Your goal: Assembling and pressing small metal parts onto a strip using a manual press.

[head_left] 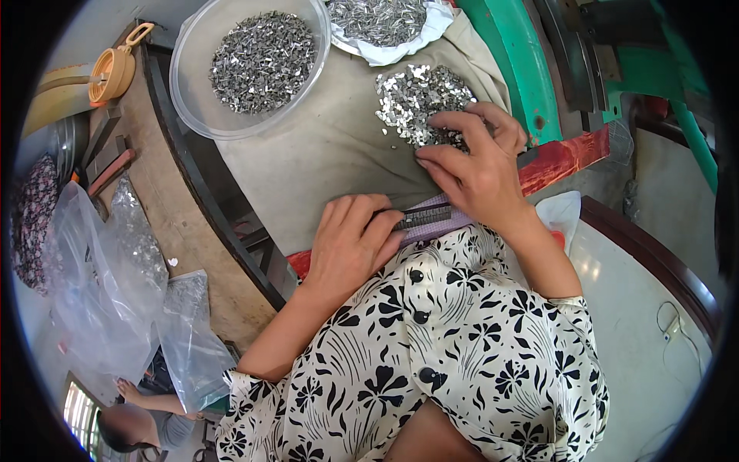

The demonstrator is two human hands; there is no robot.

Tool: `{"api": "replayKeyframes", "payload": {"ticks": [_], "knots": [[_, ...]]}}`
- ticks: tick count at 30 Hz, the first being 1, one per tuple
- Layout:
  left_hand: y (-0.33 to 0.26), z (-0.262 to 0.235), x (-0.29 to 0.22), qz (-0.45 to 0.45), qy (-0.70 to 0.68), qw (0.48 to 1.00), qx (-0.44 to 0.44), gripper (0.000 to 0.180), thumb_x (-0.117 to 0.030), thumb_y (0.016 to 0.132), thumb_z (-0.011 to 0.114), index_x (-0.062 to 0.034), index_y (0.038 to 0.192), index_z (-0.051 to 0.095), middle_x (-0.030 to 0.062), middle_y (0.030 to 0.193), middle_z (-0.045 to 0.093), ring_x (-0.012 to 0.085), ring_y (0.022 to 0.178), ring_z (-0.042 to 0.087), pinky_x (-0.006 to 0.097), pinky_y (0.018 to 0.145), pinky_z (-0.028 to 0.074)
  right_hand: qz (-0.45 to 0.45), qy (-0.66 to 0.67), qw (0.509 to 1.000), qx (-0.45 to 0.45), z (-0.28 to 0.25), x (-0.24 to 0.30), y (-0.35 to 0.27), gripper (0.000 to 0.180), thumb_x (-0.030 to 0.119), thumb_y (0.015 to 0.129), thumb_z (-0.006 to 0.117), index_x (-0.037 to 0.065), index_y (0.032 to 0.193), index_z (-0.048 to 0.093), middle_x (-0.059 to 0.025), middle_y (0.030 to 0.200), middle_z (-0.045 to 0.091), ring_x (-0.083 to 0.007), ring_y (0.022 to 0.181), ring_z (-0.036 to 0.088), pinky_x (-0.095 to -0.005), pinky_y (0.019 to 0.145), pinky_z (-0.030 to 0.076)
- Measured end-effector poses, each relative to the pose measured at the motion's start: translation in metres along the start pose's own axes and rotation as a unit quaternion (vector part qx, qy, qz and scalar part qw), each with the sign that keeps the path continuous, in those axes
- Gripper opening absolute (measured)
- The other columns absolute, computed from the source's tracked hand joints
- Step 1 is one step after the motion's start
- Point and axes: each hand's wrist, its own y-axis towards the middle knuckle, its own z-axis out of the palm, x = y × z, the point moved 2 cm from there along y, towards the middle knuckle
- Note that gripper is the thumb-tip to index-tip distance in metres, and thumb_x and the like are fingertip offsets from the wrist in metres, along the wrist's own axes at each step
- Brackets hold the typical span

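Note:
My left hand [350, 239] is closed round the near end of a dark, slotted metal strip [427, 215], which lies on a light purple cloth [443, 227] close to my body. My right hand [481, 169] hovers low at the near edge of a loose pile of small shiny metal pieces [412, 100]. Its thumb and forefinger are pinched together at the tips, and whatever is between them is too small to make out. The other fingers curl over the pile. Both pile and strip rest on a grey-beige cloth [308, 173] covering the work surface.
A clear round tub [175, 85] of small dark metal parts stands at the far left. Beyond the pile, a white-lined dish [385, 55] holds thin metal pins. Green machine framing [508, 61] borders the right. Plastic bags [100, 277] and an orange-handled object [112, 77] lie left; another person [146, 427] sits lower left.

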Motion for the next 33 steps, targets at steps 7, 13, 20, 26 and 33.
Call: {"api": "replayKeyframes", "payload": {"ticks": [7,13,20,26,33], "knots": [[0.004,0.005,-0.003,0.048,0.027,0.998,-0.019,0.028,-0.009,0.07,0.08,-0.0109,0.096,0.07,0.0034,0.1,0.062,0.0248,0.09,0.06,0.037,0.078,0.045,-0.026,0.01,0.998,0.048,-0.006,0.004,0.017,0.015,0.017,0.071,0.079,0.017,0.084,0.071,0.0044,0.121,0.062,-0.0281,0.119,0.048,-0.0445,0.096,0.031],[0.008,0.007,-0.004,0.032,0.019,0.999,-0.011,0.025,-0.007,0.068,0.08,-0.0102,0.09,0.068,0.003,0.098,0.062,0.0237,0.089,0.061,0.037,0.078,0.044,-0.025,0.03,0.998,0.049,-0.005,0.003,0.006,0.015,0.016,0.069,0.079,0.016,0.081,0.07,0.0027,0.12,0.063,-0.0293,0.12,0.047,-0.0442,0.097,0.032],[0.009,0.008,-0.003,0.026,0.005,1.0,-0.001,0.03,-0.006,0.068,0.08,-0.0086,0.093,0.064,0.0042,0.099,0.062,0.0254,0.09,0.061,0.038,0.08,0.044,0.019,0.149,0.988,0.021,0.001,0.011,-0.04,0.018,0.017,0.064,0.08,0.019,0.08,0.071,-0.0023,0.119,0.063,-0.0311,0.116,0.044,-0.0435,0.102,0.031],[0.008,0.006,-0.001,0.016,-0.017,1.0,0.003,0.03,-0.009,0.07,0.081,-0.0086,0.096,0.065,0.0057,0.102,0.061,0.0263,0.092,0.06,0.038,0.08,0.044,0.008,0.122,0.992,0.041,-0.003,0.016,-0.053,0.021,0.018,0.063,0.082,0.021,0.083,0.075,-0.0017,0.117,0.064,-0.0303,0.114,0.046,-0.0425,0.101,0.032],[0.009,0.008,-0.006,0.04,0.021,0.999,0.003,0.025,-0.011,0.072,0.079,-0.0085,0.093,0.066,0.0043,0.101,0.061,0.0245,0.092,0.06,0.037,0.081,0.044,0.06,0.101,0.993,-0.002,-0.017,0.003,-0.058,0.019,0.018,0.068,0.083,0.019,0.085,0.075,0.0006,0.115,0.064,-0.0299,0.116,0.046,-0.0427,0.1,0.031]]}}
